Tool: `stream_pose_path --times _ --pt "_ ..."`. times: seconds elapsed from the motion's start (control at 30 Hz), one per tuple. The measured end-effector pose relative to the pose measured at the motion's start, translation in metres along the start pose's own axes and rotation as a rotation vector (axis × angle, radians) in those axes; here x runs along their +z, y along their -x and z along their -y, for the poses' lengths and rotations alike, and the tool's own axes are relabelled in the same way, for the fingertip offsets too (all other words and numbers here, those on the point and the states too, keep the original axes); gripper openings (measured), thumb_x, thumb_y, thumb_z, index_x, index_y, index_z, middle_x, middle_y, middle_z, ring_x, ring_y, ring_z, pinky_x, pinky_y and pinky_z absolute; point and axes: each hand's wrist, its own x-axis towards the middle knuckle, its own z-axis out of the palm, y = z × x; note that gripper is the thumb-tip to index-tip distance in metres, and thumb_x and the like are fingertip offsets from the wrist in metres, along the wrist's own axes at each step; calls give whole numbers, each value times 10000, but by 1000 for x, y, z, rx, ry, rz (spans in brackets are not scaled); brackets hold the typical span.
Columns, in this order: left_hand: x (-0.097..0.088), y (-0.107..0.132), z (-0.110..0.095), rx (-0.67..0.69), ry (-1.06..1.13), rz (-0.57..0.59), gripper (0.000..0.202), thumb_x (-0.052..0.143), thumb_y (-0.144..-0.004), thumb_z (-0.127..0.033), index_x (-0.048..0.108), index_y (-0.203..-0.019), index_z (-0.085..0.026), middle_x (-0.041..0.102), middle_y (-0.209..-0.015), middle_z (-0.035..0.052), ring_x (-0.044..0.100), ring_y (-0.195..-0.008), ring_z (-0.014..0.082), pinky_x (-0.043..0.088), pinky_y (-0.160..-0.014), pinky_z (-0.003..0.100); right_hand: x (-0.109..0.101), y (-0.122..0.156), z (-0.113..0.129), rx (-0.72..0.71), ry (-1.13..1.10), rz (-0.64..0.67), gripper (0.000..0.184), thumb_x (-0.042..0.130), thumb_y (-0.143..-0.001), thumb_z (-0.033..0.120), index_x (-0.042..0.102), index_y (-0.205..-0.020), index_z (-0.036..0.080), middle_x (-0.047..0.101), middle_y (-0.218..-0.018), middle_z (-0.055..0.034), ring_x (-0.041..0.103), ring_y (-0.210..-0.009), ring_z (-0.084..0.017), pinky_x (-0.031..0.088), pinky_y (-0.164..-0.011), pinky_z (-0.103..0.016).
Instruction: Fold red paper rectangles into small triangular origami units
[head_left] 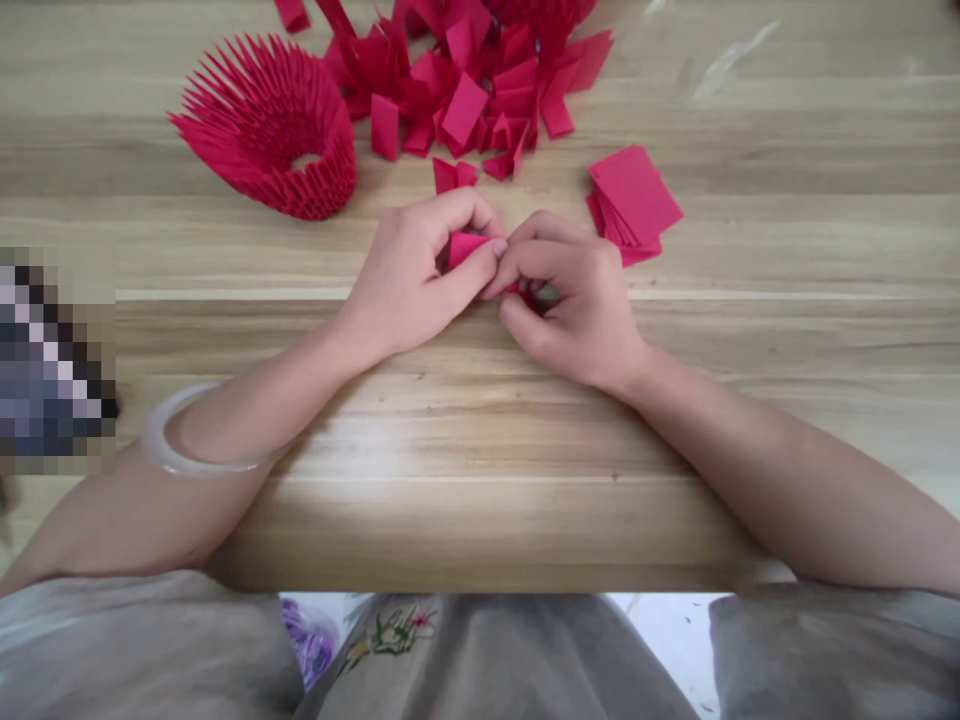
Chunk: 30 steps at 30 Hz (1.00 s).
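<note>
Between the fingers of both hands is a small red piece of paper (466, 247), partly hidden by them. My left hand (420, 265) is closed on it, thumb and fingertips pressed together at its right end. Fingertips of my right hand (574, 295) meet the left thumb there, pinching a bit of red paper that mostly stays covered. Just beyond the hands lie small folded red pieces (454, 175). To the right of them sits a stack of flat red paper rectangles (637, 195), slightly fanned out.
A round red basket-like form made of many folded paper points (277, 130) stands at the back left. A heap of loose red papers (465, 105) spreads at the back middle. The wooden table's front edge (487, 580) runs near my body. Something pixelated (52, 370) is at the left.
</note>
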Motion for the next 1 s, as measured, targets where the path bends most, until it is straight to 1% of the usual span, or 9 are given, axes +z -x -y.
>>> stream_pose_path --times 0.27,0.47,0.7,0.83,1.0 --pt "1 0 1 -12 12 -7 78 528 -827 -255 579 -797 -206 582 -692 -13 487 -646 130 394 -605 277 1 0 -2 0 -19 5 121 533 -743 99 558 -688 204 546 -804 -23 500 -646 -117 477 -640 -293" --pt "1 1 0 -2 28 -16 83 522 -820 -249 582 -786 -203 568 -677 -6 502 -633 136 389 -588 282 1 0 -1 -4 -8 2 121 531 -740 99 566 -696 206 562 -804 -25 497 -647 -118 469 -609 -274" --pt "1 1 -1 -31 31 -19 80 530 -807 -254 589 -785 -205 575 -677 -1 514 -644 143 406 -597 278 1 0 -1 -9 -9 -8 157 516 -705 55 568 -677 201 552 -797 -19 496 -637 -111 461 -619 -278" --pt "1 1 -1 -43 30 -28 83 533 -800 -266 594 -785 -212 577 -677 3 531 -661 155 409 -587 277 1 0 -1 -11 -6 -6 153 513 -709 60 571 -684 200 551 -800 -21 497 -638 -111 458 -621 -281" --pt "1 1 -2 -26 8 -24 88 521 -809 -250 596 -797 -204 585 -690 -1 530 -654 143 414 -598 271 1 1 -2 -13 6 -2 130 516 -734 88 567 -702 203 557 -806 -25 486 -636 -112 459 -613 -272"
